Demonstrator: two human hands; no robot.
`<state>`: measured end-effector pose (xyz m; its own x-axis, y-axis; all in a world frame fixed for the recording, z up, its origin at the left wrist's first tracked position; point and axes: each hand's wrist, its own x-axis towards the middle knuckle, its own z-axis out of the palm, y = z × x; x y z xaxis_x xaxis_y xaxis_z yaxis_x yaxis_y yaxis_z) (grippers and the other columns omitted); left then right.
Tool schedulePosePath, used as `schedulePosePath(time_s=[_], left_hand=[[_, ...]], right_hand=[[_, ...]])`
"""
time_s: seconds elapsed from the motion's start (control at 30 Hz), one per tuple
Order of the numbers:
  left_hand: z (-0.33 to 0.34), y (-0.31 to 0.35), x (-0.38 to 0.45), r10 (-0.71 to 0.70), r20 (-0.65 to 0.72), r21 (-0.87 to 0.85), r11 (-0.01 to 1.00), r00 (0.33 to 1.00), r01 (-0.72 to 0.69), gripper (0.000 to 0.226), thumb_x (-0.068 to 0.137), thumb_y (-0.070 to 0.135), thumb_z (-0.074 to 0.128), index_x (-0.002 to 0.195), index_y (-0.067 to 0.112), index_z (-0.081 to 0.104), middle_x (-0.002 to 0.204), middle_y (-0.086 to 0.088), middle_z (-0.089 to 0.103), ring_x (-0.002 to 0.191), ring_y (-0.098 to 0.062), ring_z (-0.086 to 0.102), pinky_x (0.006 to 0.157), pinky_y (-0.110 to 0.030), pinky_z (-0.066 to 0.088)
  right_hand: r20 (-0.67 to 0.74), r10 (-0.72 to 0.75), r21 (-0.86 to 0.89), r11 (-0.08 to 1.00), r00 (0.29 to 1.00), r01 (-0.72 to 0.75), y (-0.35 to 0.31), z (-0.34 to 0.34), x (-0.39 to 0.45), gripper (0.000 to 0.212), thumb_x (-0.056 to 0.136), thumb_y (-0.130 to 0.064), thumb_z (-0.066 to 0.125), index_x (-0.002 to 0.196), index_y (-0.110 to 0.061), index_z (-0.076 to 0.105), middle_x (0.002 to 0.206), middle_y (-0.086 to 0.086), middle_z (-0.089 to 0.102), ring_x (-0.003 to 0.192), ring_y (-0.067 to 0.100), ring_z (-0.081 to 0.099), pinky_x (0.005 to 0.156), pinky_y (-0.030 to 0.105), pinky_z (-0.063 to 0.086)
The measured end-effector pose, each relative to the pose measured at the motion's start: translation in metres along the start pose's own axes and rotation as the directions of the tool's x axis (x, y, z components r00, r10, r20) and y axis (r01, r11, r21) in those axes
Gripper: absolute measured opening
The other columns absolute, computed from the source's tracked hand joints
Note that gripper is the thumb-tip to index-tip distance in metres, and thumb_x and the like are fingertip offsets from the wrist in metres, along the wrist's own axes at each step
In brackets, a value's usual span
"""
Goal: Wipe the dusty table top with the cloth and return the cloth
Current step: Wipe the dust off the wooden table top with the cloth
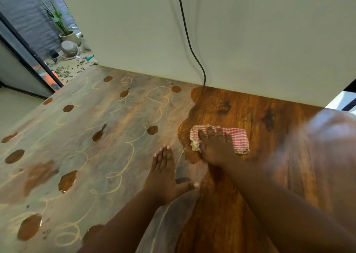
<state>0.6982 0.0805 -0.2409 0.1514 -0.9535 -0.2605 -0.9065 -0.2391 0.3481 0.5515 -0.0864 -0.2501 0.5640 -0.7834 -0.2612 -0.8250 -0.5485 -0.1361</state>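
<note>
Right hand (213, 146) presses flat on the red-checked cloth (237, 141), fingers spread over it, grip not curled round the fabric. The cloth lies on the bench (250, 108) at about three o'clock from centre, right at the edge where glossy brown wood meets the grey dust film (86, 137). Left hand (163, 175) rests palm-down on the dusty side at seven o'clock from the cloth, fingers straight, thumb out. A black cable (189, 42) drops down the wall at twelve o'clock.
</note>
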Motion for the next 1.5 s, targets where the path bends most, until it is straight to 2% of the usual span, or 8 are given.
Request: schedulePosePath(time_s=[0.2, 0.43, 0.57, 0.67, 0.9, 1.13, 1.33, 1.5], left_hand=[[-0.007, -0.006, -0.037, -0.069, 0.023, -0.044, 0.997, 0.997, 0.070, 0.128, 0.052, 0.103, 0.020, 0.135, 0.026, -0.040, 0.145, 0.000, -0.040, 0.131, -0.012, -0.042, 0.105, -0.028, -0.027], [0.002, -0.012, -0.078, -0.093, 0.079, 0.027, 0.996, 0.993, 0.091, 0.128, 0.055, 0.103, 0.021, 0.137, 0.023, -0.037, 0.147, 0.000, -0.042, 0.126, -0.008, -0.049, 0.104, -0.027, -0.031], [0.014, 0.001, -0.091, -0.057, 0.061, 0.004, 0.998, 0.996, 0.057, 0.122, 0.057, 0.102, 0.018, 0.136, 0.028, -0.037, 0.149, 0.000, -0.039, 0.129, -0.007, -0.046, 0.101, -0.025, -0.034], [0.011, -0.005, -0.105, -0.017, 0.060, 0.102, 0.995, 0.998, 0.011, 0.126, 0.058, 0.101, 0.014, 0.143, 0.020, -0.030, 0.150, -0.002, -0.038, 0.131, -0.007, -0.044, 0.102, -0.025, -0.035], [0.002, -0.019, -0.131, -0.005, 0.086, 0.232, 0.973, 0.996, -0.015, 0.120, 0.062, 0.100, 0.013, 0.141, 0.022, -0.033, 0.151, -0.003, -0.036, 0.133, -0.010, -0.042, 0.106, -0.031, -0.033], [-0.008, -0.031, -0.151, -0.070, 0.013, 0.282, 0.957, 0.997, 0.064, 0.103, 0.074, 0.088, 0.001, 0.142, 0.017, -0.029, 0.153, -0.006, -0.030, 0.139, -0.016, -0.033, 0.103, -0.028, -0.035], [-0.013, -0.046, -0.167, -0.003, 0.005, 0.284, 0.959, 1.000, 0.002, 0.108, 0.069, 0.093, -0.002, 0.142, 0.018, -0.028, 0.151, -0.004, -0.031, 0.132, -0.014, -0.041, 0.099, -0.025, -0.039], [-0.003, -0.052, -0.173, 0.164, 0.121, 0.261, 0.946, 0.979, -0.191, 0.110, 0.073, 0.091, 0.002, 0.150, 0.014, -0.016, 0.156, -0.006, -0.022, 0.139, -0.015, -0.031, 0.102, -0.027, -0.035]], right_hand=[[-0.004, -0.361, -0.009, 0.932, 0.932, 0.361, -0.025, 0.035, -0.081, 0.059, 0.090, -0.057, 0.000, 0.147, -0.041, -0.003, 0.160, -0.005, -0.005, 0.145, 0.025, -0.008, 0.112, 0.048, -0.009], [-0.011, -0.102, 0.057, 0.993, 0.995, 0.102, -0.050, 0.024, -0.070, 0.055, 0.099, -0.048, 0.015, 0.150, -0.032, -0.001, 0.160, 0.003, -0.005, 0.145, 0.030, -0.011, 0.111, 0.052, -0.010], [-0.020, -0.319, 0.045, 0.947, 0.948, 0.319, -0.102, 0.054, -0.122, 0.061, 0.096, -0.054, 0.016, 0.149, -0.031, -0.002, 0.160, 0.002, -0.003, 0.144, 0.029, -0.011, 0.109, 0.051, -0.015], [-0.005, -0.469, 0.011, 0.883, 0.883, 0.469, -0.078, 0.065, -0.157, 0.062, 0.091, -0.057, 0.012, 0.148, -0.037, -0.002, 0.160, -0.002, 0.000, 0.145, 0.025, -0.007, 0.107, 0.044, -0.019], [-0.010, -0.189, 0.045, 0.981, 0.982, 0.190, -0.093, 0.053, -0.141, 0.058, 0.097, -0.051, 0.014, 0.149, -0.033, -0.002, 0.160, 0.004, -0.005, 0.144, 0.031, -0.011, 0.112, 0.054, -0.009], [0.098, -0.642, 0.019, 0.765, 0.761, 0.643, -0.084, 0.083, -0.216, 0.054, 0.093, -0.061, 0.003, 0.145, -0.046, -0.001, 0.155, -0.011, -0.004, 0.141, 0.020, -0.015, 0.109, 0.045, -0.017], [0.074, -0.330, -0.015, 0.943, 0.941, 0.332, -0.091, 0.063, -0.206, 0.054, 0.096, -0.053, 0.009, 0.148, -0.041, -0.003, 0.159, -0.005, -0.007, 0.145, 0.024, -0.013, 0.112, 0.047, -0.011], [0.149, -0.336, 0.032, 0.942, 0.930, 0.335, -0.166, 0.072, -0.235, 0.058, 0.097, -0.046, 0.030, 0.150, -0.032, 0.012, 0.160, 0.000, -0.001, 0.145, 0.022, -0.009, 0.113, 0.047, -0.008]])
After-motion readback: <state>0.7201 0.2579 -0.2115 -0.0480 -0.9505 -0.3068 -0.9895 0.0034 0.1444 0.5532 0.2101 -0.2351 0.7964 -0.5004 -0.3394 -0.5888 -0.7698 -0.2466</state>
